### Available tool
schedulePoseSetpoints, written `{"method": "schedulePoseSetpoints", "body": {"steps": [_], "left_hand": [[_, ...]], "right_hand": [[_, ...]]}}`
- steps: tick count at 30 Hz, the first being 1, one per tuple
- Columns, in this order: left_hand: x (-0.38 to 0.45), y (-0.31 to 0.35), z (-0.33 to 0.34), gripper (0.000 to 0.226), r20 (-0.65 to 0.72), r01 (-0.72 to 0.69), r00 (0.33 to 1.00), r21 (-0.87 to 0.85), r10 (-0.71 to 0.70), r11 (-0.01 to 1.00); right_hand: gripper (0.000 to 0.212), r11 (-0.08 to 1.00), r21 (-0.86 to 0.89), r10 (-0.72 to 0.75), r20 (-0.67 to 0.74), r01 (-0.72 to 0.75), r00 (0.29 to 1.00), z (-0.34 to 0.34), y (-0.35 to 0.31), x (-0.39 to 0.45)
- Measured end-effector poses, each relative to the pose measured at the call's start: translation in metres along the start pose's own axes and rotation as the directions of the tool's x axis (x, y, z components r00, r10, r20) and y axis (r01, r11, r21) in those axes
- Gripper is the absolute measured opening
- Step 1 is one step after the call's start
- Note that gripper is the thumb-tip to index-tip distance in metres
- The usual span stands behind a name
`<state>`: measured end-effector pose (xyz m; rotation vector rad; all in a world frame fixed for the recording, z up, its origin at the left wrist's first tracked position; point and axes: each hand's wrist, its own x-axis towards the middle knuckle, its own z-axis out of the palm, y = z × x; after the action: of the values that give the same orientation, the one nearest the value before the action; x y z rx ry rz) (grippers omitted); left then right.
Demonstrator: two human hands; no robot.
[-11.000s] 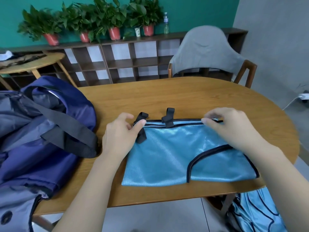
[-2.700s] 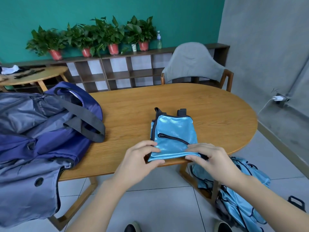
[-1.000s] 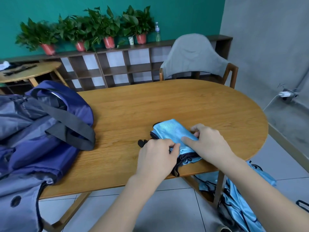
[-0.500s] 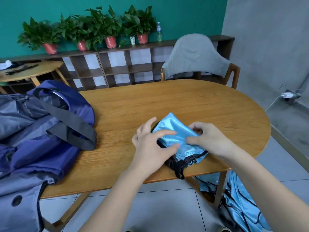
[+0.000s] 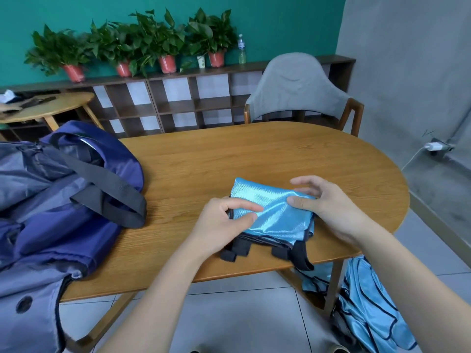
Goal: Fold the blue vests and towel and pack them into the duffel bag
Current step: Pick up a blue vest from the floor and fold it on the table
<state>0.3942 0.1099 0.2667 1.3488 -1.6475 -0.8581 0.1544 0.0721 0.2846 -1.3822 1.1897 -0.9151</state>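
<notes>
A shiny light-blue satin vest with black trim (image 5: 270,212), folded into a compact bundle, is lying on the oval wooden counter (image 5: 254,159) near its front edge. Its long axis is running from left to right across the view, tilted a little so the far left corner is sitting higher in the picture than the right end. Black strap ends are sticking out from under its near edge, pointing toward the person. The vest is sitting between the two hands. The left hand (image 5: 224,225) is pinching the left end of the bundle, thumb and forefinger curled onto the blue cloth. The right hand (image 5: 323,207) is resting on the right end, its thumb pressing down on the top layer while the other fingers are lifted and loosely spread above the fabric. A large navy and grey fabric duffel bag with black webbing handles (image 5: 63,189) is slumping on the left end of the counter, well apart from the vest. More blue vests (image 5: 367,309) are lying heaped on the floor below the counter's right side.
</notes>
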Motion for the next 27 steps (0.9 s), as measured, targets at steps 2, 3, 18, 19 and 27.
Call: {"method": "schedulePoseSetpoints", "body": {"steps": [2,3,18,19,27], "left_hand": [[-0.003,-0.003,0.005,0.024,-0.104,-0.030,0.994,0.083,0.038,0.996],[-0.004,-0.003,0.005,0.025,-0.137,-0.043,0.989,0.091,0.056,0.995],[-0.042,0.006,-0.012,0.028,-0.369,-0.077,0.928,-0.083,0.041,0.994],[-0.047,0.005,-0.015,0.028,-0.382,-0.075,0.924,-0.082,0.038,0.994],[-0.103,0.004,-0.084,0.024,-0.467,-0.054,0.882,0.017,0.056,0.998]], "right_hand": [[0.051,0.986,0.103,0.132,0.022,-0.134,0.991,0.001,0.004,0.001],[0.054,0.971,0.151,0.178,0.063,-0.186,0.982,0.000,0.004,0.000],[0.027,0.946,-0.116,-0.312,-0.069,0.303,0.948,0.049,-0.011,-0.038],[0.029,0.946,-0.116,-0.310,-0.058,0.302,0.949,0.055,-0.013,-0.042],[0.028,0.893,-0.218,-0.396,0.038,0.395,0.917,0.127,-0.031,-0.063]]}}
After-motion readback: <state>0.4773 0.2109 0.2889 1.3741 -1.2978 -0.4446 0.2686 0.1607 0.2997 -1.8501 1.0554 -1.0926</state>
